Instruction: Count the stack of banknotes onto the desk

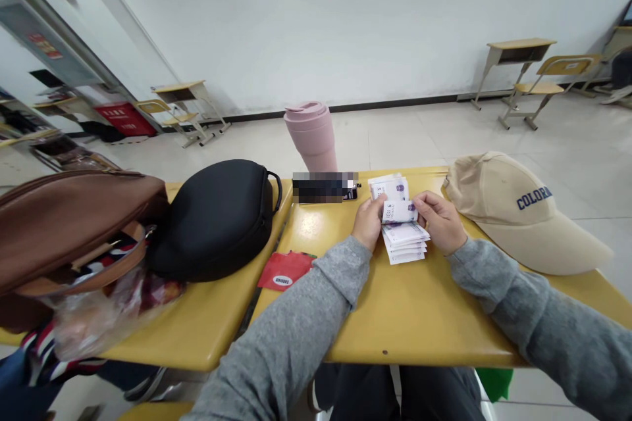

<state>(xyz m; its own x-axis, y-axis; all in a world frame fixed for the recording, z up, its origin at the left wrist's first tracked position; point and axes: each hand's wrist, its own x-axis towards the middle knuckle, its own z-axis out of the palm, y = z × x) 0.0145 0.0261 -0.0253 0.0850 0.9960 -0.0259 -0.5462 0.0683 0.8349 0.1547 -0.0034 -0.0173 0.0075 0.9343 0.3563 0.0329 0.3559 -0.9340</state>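
Observation:
My left hand (369, 222) is closed on the left edge of a small white-and-purple printed slip (399, 212). The thumb and fingers of my right hand (442, 222) pinch that slip's right edge. Below it, nearer to me, lies a layered, fanned pile of similar slips (405, 245) on the yellow desk (370, 316). More of these slips (388, 185) lie just beyond my hands. Whether they are banknotes or packets is too small to tell.
A tan cap (508, 204) sits right of my hands. A pink tumbler (312, 135) and a partly blurred phone (349, 194) are beyond them. Left are a red packet (284, 270), a black case (217, 220), a brown bag (79, 223) and a plastic bag (93, 319).

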